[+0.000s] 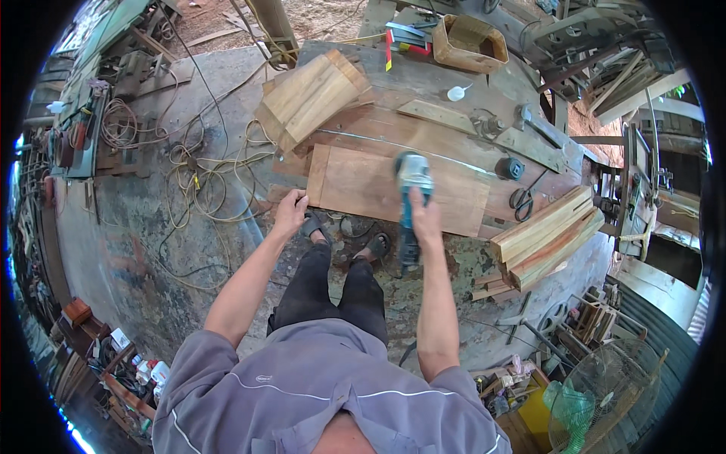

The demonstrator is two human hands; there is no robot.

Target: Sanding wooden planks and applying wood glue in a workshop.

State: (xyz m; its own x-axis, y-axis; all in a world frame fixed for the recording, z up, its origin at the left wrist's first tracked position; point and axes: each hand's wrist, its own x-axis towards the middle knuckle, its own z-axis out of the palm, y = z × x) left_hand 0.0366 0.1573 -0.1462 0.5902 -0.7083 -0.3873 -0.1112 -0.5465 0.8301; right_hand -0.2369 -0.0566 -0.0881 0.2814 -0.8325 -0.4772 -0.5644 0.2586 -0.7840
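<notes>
A flat wooden panel [359, 180] with a lighter strip across its left end lies on the workbench in front of me. My right hand [426, 219] is wrapped round the body of a teal angle grinder [414, 175]. The tool's round head is over the right half of the panel, slightly smeared by motion; its working face is hidden underneath. At the panel's near left corner, my left hand [289, 215] is closed, with thumb and fingers pinching the edge.
Stacked panels [314, 94] sit at the far left, wooden pieces [548, 234] at the right. Beyond the panel are a cardboard box [470, 44], a white bottle [457, 93], a tape measure [511, 168] and black scissors [522, 203]. A tangled yellow cord [198, 185] covers floor to the left.
</notes>
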